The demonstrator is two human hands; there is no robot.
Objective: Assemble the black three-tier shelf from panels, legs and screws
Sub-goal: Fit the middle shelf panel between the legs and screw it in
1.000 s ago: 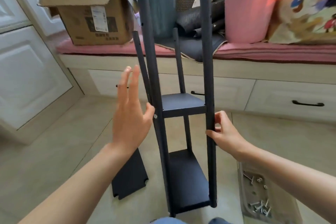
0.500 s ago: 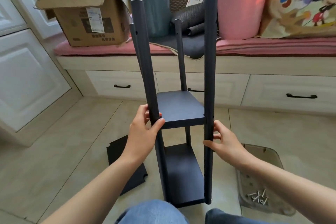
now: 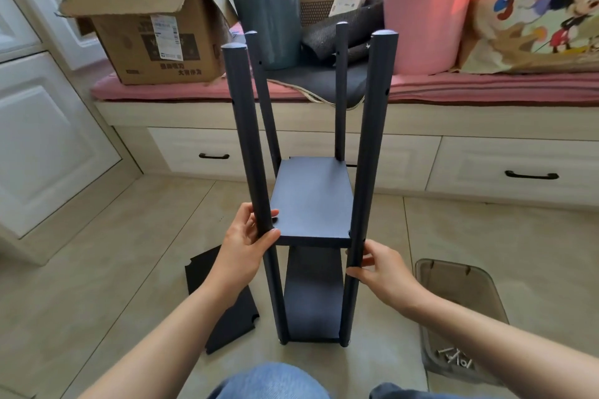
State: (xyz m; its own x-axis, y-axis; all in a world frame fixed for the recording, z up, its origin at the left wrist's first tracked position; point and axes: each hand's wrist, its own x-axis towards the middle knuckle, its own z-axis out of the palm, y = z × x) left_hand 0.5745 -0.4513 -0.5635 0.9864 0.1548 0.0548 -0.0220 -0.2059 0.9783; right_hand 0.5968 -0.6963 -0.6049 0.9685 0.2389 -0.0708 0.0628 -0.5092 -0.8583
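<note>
On a tiled floor, the shelf (image 3: 312,204) stands upright, two tiers fitted. Left hand (image 3: 246,246) wraps one front leg (image 3: 251,152), right hand (image 3: 381,269) pinches the other, apparently steadying it. Spare panel (image 3: 227,301) and screws (image 3: 453,359) wait alongside.

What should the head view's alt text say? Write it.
Two hands steady an upright, half-built black shelf on a tiled floor: left hand grips the front-left leg, right hand the front-right. A loose panel and tray of screws lie beside.
</note>
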